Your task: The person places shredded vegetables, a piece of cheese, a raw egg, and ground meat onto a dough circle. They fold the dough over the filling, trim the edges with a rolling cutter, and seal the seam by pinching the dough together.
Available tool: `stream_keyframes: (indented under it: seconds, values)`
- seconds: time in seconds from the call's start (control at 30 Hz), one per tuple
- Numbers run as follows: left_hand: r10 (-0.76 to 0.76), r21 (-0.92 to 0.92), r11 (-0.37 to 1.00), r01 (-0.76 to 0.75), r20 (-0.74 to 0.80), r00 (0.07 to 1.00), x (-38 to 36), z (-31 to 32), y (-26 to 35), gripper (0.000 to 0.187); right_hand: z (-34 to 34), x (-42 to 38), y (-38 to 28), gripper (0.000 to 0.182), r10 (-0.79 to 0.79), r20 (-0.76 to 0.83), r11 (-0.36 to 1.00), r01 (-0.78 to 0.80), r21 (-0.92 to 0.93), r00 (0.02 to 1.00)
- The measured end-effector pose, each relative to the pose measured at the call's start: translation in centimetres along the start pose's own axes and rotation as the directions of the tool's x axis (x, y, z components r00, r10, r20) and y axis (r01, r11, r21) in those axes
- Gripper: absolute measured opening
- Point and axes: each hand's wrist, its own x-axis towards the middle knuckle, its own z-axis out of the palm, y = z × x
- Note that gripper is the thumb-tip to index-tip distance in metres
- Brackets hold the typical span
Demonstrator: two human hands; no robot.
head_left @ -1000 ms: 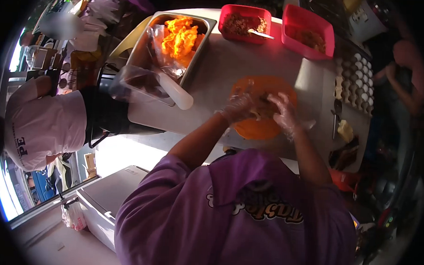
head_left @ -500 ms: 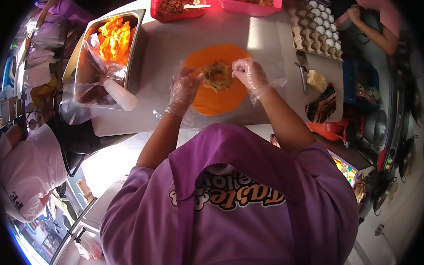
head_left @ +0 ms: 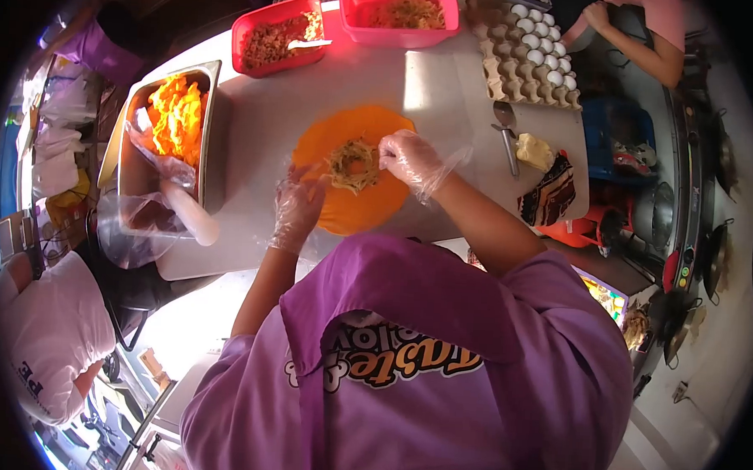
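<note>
A thin, round orange sheet of dough (head_left: 365,213) lies flat on the table. On its middle sits a ring of pale, shredded filling (head_left: 358,182), with orange showing through the centre. My left hand (head_left: 299,206), in a clear plastic glove, is at the left side of the filling, fingers stretched out over the dough. At the filling's upper right, my gloved right hand (head_left: 409,159) has its fingers pinched together; whatever is between them is too small to make out.
Two red tubs of filling (head_left: 243,27) (head_left: 453,20) stand at the back. A metal pan (head_left: 214,135) with orange contents is at left. An egg tray (head_left: 530,90), a metal utensil (head_left: 510,148) and a yellowish block (head_left: 534,151) lie at right. Another person's hand (head_left: 597,16) shows beyond.
The whole view has shifted, so the table's things sit further left. My left hand has drawn slightly away from the filling, whose ring shows more fully. My right hand stays pinched beside it.
</note>
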Motion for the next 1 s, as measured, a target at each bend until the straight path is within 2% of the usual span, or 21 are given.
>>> stream_keyframes:
  seconds: [0.07, 0.13, 0.17, 0.27, 0.3, 0.33, 0.37, 0.4, 0.43, 0.47, 0.5, 0.57, 0.63, 0.67, 0.7, 0.73, 0.8, 0.83, 0.9, 0.97, 1.0]
  values:
    - [-0.010, -0.034, 0.999, 0.010, 0.017, 1.000, 0.0, -0.6, 0.6, 0.035, -0.3, 0.0, -0.9, 0.015, 0.063, -0.017, 0.974, -0.058, 0.220, 0.998]
    - [-0.043, 0.024, 0.999, 0.041, 0.076, 0.996, 0.0, -1.4, 1.4, 0.037, -0.8, -0.7, -1.7, 0.026, -0.051, 0.095, 0.999, 0.049, 0.023, 0.994]
    - [-0.030, 0.023, 0.999, 0.029, 0.073, 0.997, 0.0, -1.7, 1.5, 0.037, -2.0, -0.8, -2.0, 0.034, 0.022, 0.286, 0.997, -0.041, 0.059, 0.958]
    - [0.027, 0.035, 0.999, -0.030, 0.058, 0.998, 0.1, -1.9, 1.8, 0.039, -2.7, 0.8, 3.0, 0.038, -0.164, 0.141, 0.980, 0.145, 0.135, 0.976]
    - [-0.012, -0.063, 0.998, 0.013, 0.013, 1.000, 0.1, -1.9, 1.8, 0.040, -3.5, 1.9, 5.6, 0.038, -0.074, 0.151, 0.908, 0.003, 0.419, 0.986]
    - [-0.058, -0.161, 0.985, 0.053, -0.025, 0.998, 0.0, -2.0, 1.8, 0.042, -6.5, 2.7, 7.4, 0.033, -0.032, 0.128, 0.935, -0.016, 0.355, 0.991]
    - [-0.023, -0.101, 0.995, 0.021, -0.021, 1.000, -0.2, -2.5, 1.8, 0.045, -10.4, 2.6, 8.6, 0.030, 0.180, 0.122, 0.835, -0.217, 0.505, 0.976]
    - [-0.017, -0.101, 0.995, 0.016, -0.013, 1.000, -0.3, -2.7, 1.8, 0.045, -13.5, 2.1, 10.6, 0.027, 0.135, -0.116, 0.960, -0.101, 0.260, 0.984]
    - [-0.056, -0.145, 0.988, 0.051, -0.034, 0.998, -0.4, -2.7, 1.9, 0.045, -15.2, 2.9, 15.3, 0.026, 0.240, -0.316, 0.969, -0.209, 0.130, 0.918]
    - [-0.097, -0.189, 0.978, 0.085, -0.055, 0.994, -0.5, -2.7, 2.0, 0.044, -18.3, 2.3, 17.1, 0.026, 0.203, -0.481, 0.943, -0.303, -0.140, 0.853]
    - [-0.085, -0.208, 0.976, 0.070, -0.066, 0.994, -0.6, -2.8, 2.0, 0.044, -20.5, 2.5, 18.9, 0.031, 0.438, -0.569, 0.793, -0.598, -0.120, 0.696]
    - [-0.117, -0.143, 0.984, 0.110, -0.043, 0.992, -0.6, -2.9, 2.4, 0.043, -23.8, 2.7, 21.4, 0.041, 0.552, -0.623, 0.574, -0.794, -0.198, 0.554]
    - [-0.216, -0.071, 0.975, 0.211, -0.070, 0.974, -1.6, -3.1, 2.5, 0.041, -23.2, 3.6, 26.7, 0.050, 0.438, -0.659, 0.550, -0.762, -0.342, 0.611]
    - [-0.205, -0.052, 0.978, 0.202, -0.068, 0.976, -1.9, -2.9, 2.7, 0.039, -23.9, 4.0, 26.5, 0.049, 0.518, -0.550, 0.516, -0.752, -0.410, 0.655]
    - [-0.203, -0.031, 0.979, 0.201, -0.070, 0.977, -2.2, -3.0, 3.1, 0.036, -23.3, 4.0, 28.6, 0.046, 0.306, -0.636, 0.603, -0.661, -0.446, 0.709]
    - [-0.209, 0.001, 0.978, 0.210, -0.113, 0.971, -2.5, -3.0, 3.6, 0.032, -23.5, 4.7, 32.5, 0.046, 0.263, -0.650, 0.700, -0.604, -0.379, 0.713]
    - [-0.235, 0.006, 0.971, 0.239, -0.160, 0.959, -3.3, -3.6, 3.1, 0.034, -24.2, 5.1, 32.4, 0.038, 0.322, -0.608, 0.719, -0.605, -0.343, 0.726]
    - [-0.287, -0.146, 0.951, 0.272, -0.097, 0.953, -3.6, -3.9, 3.3, 0.035, -24.7, 5.2, 34.9, 0.041, 0.432, -0.553, 0.640, -0.675, -0.368, 0.712]
    - [-0.346, -0.305, 0.899, 0.313, -0.060, 0.936, -4.3, -4.6, 2.2, 0.037, -25.3, 4.2, 33.8, 0.059, 0.390, -0.529, 0.678, -0.624, -0.388, 0.753]
    - [-0.539, -0.786, 0.432, 0.442, 0.167, 0.826, -5.2, -4.3, 0.5, 0.041, -25.5, 4.1, 38.8, 0.059, 0.282, -0.553, 0.707, -0.560, -0.433, 0.784]
    - [-0.554, -0.797, 0.422, 0.432, 0.150, 0.819, -5.5, -5.0, 0.5, 0.041, -25.4, 4.2, 36.5, 0.057, 0.412, -0.580, 0.687, -0.657, -0.308, 0.703]
